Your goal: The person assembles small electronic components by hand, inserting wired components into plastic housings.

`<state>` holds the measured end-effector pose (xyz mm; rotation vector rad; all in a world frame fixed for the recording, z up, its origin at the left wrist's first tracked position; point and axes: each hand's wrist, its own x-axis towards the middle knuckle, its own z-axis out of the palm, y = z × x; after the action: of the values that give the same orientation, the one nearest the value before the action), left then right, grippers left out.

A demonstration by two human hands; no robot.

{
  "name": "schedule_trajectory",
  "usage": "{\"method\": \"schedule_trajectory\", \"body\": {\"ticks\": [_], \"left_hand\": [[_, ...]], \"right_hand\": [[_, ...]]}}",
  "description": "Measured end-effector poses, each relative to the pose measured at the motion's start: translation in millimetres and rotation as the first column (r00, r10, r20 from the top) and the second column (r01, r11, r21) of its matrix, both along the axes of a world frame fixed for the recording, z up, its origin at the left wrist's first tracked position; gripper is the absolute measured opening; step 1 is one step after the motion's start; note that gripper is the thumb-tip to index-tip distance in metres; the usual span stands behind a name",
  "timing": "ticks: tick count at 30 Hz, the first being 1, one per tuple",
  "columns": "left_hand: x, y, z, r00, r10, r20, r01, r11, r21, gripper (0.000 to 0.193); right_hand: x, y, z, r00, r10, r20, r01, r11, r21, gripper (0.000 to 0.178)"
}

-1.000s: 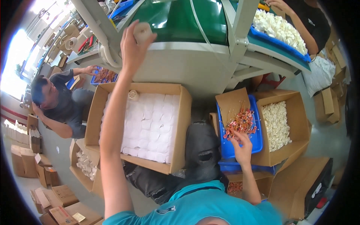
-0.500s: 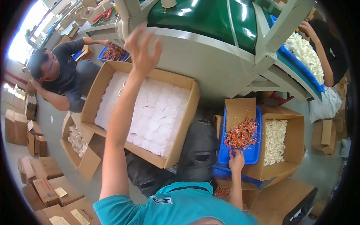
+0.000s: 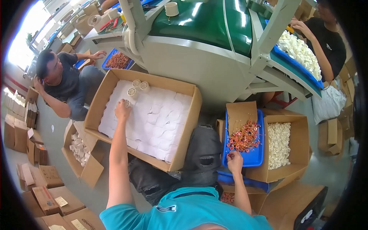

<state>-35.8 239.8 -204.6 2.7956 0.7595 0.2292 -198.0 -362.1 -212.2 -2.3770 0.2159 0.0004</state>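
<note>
My left hand point(image 3: 122, 111) is closed on a round white plastic cup-shaped part point(image 3: 127, 102), on the white paper layer in a large cardboard box point(image 3: 181, 157). Three more round white parts point(image 3: 132, 92) stand on that layer just beyond my fingers. At the near edge of a blue tray point(image 3: 253, 158), my right hand point(image 3: 235, 162) has its fingertips pinched together. What they hold is too small to make out. A heap of small red parts with thin wires point(image 3: 244, 137) lies in this tray, just beyond my right hand.
Right of the tray stands a cardboard box of cream-coloured small parts point(image 3: 279, 145). A smaller carton of white cups point(image 3: 79, 148) is at left. Ahead is a machine with a green belt point(image 3: 203, 28). One person point(image 3: 61, 82) crouches at left; another point(image 3: 326, 42) works at right.
My left hand has dropped from above the box's far edge down to the paper layer. My right hand has shifted slightly left. The crouching person's hand has drawn back from another blue tray.
</note>
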Motion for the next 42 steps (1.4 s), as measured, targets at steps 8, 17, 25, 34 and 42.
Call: {"method": "schedule_trajectory", "body": {"ticks": [8, 17, 25, 34, 42], "left_hand": [[-26, -30, 59, 0.971, 0.06, 0.233, 0.026, 0.937, -0.349, 0.053], [-153, -235, 118, 0.917, 0.113, 0.382, 0.391, -0.438, -0.81, 0.077], [-167, -326, 134, 0.579, -0.474, 0.663, 0.765, 0.034, -0.643, 0.056], [-157, -277, 159, 0.587, -0.647, 0.486, 0.214, -0.455, -0.864, 0.043], [-167, -278, 192, 0.691, -0.706, 0.155, 0.478, 0.285, -0.831, 0.039]], "right_hand": [[-14, -23, -12, 0.907, -0.417, 0.055, 0.331, 0.788, 0.518, 0.008], [13, -28, 114, 0.879, -0.474, 0.056, 0.402, 0.8, 0.446, 0.02], [9, 28, 157, 0.99, 0.067, -0.123, 0.097, 0.31, 0.946, 0.031], [12, 73, 164, 0.869, 0.485, -0.099, 0.186, -0.135, 0.973, 0.027], [0, 89, 159, 0.937, 0.265, 0.229, -0.34, 0.844, 0.415, 0.019]]}}
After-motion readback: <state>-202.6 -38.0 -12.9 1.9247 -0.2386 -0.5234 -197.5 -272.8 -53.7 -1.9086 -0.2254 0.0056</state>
